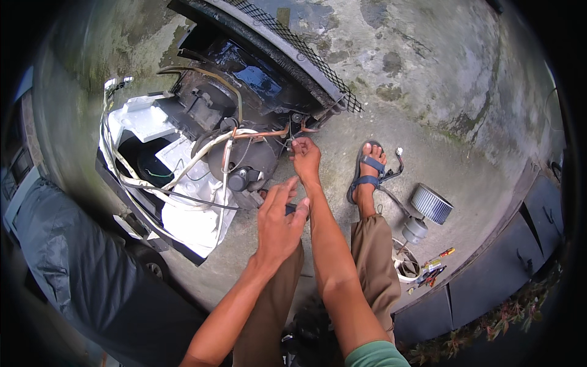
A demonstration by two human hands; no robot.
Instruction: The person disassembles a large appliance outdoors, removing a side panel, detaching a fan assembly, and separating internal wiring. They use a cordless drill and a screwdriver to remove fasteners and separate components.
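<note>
Left hand half-curled, right pinched near copper pipe

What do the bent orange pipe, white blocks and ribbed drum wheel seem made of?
Orange pipe: likely copper, by its colour and dull sheen. White blocks: probably polystyrene foam; matte, thick, moulded-looking. Drum wheel: silvery, finely ribbed; metal or plastic, unclear.

Grey concrete floor, rough, blotched with dark stains. On its left part, an opened machine in dark casing. Right of centre, planted flat, a foot in a blue sandal. Farther right, a ribbed silver fan wheel with a motor adjoining. Near the sandal, a dark cable with white plug. Lower down, a round white tub; just beside it, loose tools, some red- and yellow-handled.
</note>
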